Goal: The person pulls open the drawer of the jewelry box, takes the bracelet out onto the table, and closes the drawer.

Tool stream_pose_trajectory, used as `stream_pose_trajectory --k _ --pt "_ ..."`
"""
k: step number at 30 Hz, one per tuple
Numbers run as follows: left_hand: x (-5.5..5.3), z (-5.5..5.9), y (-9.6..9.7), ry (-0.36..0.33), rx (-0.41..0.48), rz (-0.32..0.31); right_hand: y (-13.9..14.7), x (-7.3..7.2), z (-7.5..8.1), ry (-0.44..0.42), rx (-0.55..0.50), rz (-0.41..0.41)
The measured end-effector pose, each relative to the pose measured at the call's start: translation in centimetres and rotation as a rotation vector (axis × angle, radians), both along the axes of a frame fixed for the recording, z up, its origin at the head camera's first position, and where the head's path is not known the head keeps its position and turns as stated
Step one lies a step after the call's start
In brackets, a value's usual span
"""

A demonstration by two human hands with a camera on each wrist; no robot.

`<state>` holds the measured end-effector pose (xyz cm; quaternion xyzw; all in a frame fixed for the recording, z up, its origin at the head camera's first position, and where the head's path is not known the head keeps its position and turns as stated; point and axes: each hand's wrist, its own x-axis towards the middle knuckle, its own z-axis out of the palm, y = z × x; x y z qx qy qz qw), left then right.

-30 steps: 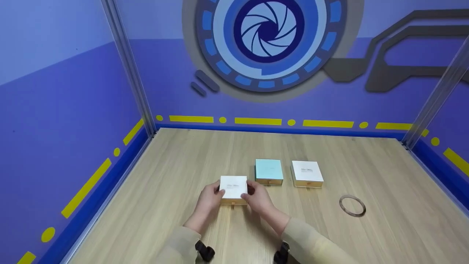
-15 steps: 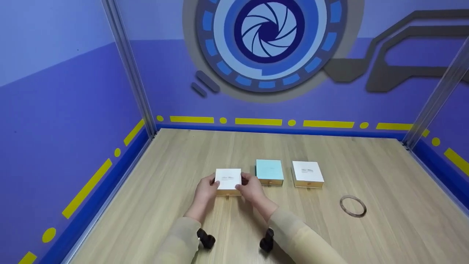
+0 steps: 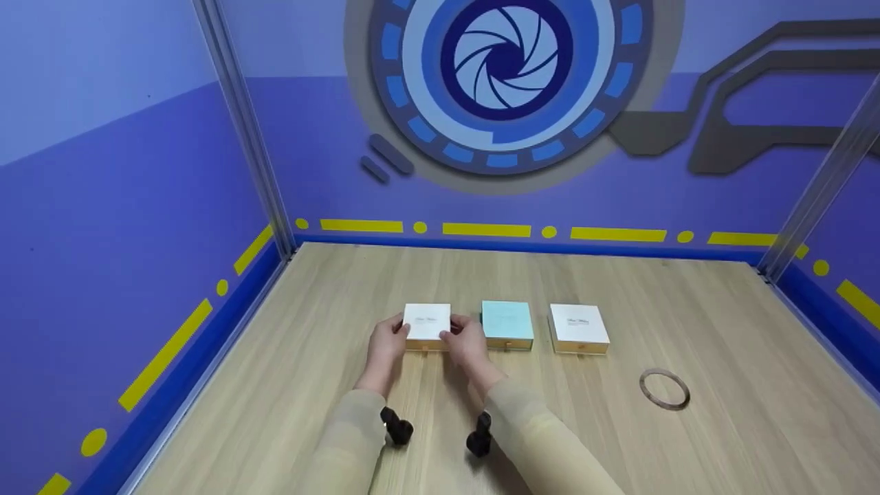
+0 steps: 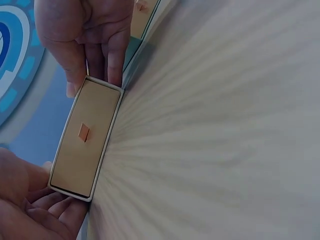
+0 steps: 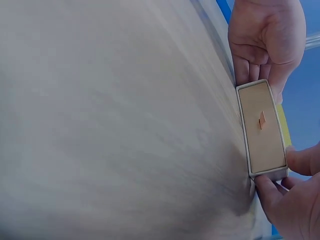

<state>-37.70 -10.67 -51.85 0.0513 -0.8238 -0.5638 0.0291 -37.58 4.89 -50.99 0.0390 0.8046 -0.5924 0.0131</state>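
A small white drawer box [image 3: 427,320] with printed lettering on its lid is held at its two sides. My left hand [image 3: 386,345] grips its left side, thumb at the top edge. On the opposite side my right hand [image 3: 469,344] pinches it the same way. In the left wrist view the tan drawer front [image 4: 75,160] faces the camera, closed, with a small copper-coloured pull tab [image 4: 84,132]. The right wrist view shows the box's underside right at the wooden tabletop. Close to the right of my right hand sits a mint-green box [image 3: 507,322].
Another white box [image 3: 578,324] stands right of the mint-green one, roughly in line with it. A brown ring-shaped bangle [image 3: 664,389] lies on the wooden table [image 3: 275,385] at the right. Blue panelled walls [image 3: 137,206] border the left, back and right.
Both hands have carried the white box away from the person and slightly left, bringing it level with the mint-green box. The other boxes and the bangle stay put.
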Motion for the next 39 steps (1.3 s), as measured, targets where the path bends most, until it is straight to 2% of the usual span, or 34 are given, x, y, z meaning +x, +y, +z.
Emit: stream_pose_trajectory --k 6,20,27,35,39 --pt "-0.4 -0.1 0.0 0.009 0.021 0.006 0.0 -0.3 -0.1 -0.003 0.013 0.004" --pt "-0.2 -0.1 0.5 0.005 0.031 0.007 0.1 -0.2 0.2 -0.01 0.017 0.008" --pt "-0.5 0.2 0.5 0.027 -0.075 0.02 0.0 -0.2 0.7 -0.005 0.046 0.026" --pt "-0.4 0.4 0.5 -0.025 -0.034 0.019 0.1 0.1 1.2 0.009 0.047 0.069" --pt "-0.6 0.6 0.6 -0.009 -0.085 0.03 0.2 0.3 1.7 0.015 0.057 0.067"
